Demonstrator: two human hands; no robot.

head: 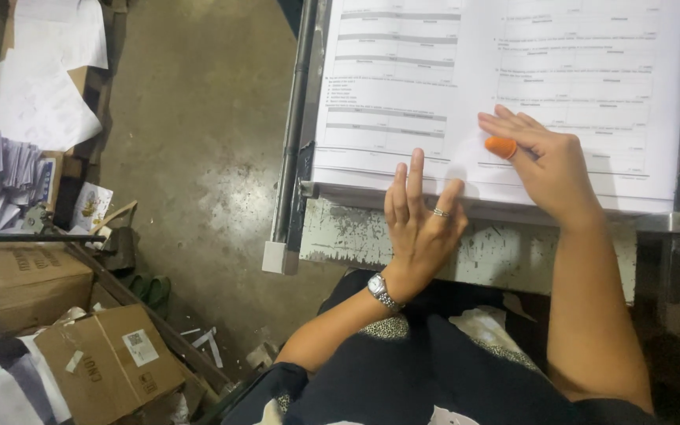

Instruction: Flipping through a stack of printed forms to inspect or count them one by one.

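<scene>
Resting flat with fingers spread, both the left hand (pixel 417 228) and right hand (pixel 541 161) press the white printed paper stack (pixel 513 71). Neither hand grips anything. Brown cardboard boxes (pixel 108 362) with white square labels sit lower left.

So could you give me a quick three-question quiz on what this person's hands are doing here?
1. True or false: both hands rest on the stack of printed sheets.
2. Which hand wears the orange rubber fingertip? A left, B right.
3. What is on the left hand's wrist?

Key: 1 true, the right hand lies flat on it and the left hand's fingers touch its near edge; 2 B; 3 a silver wristwatch.
</scene>
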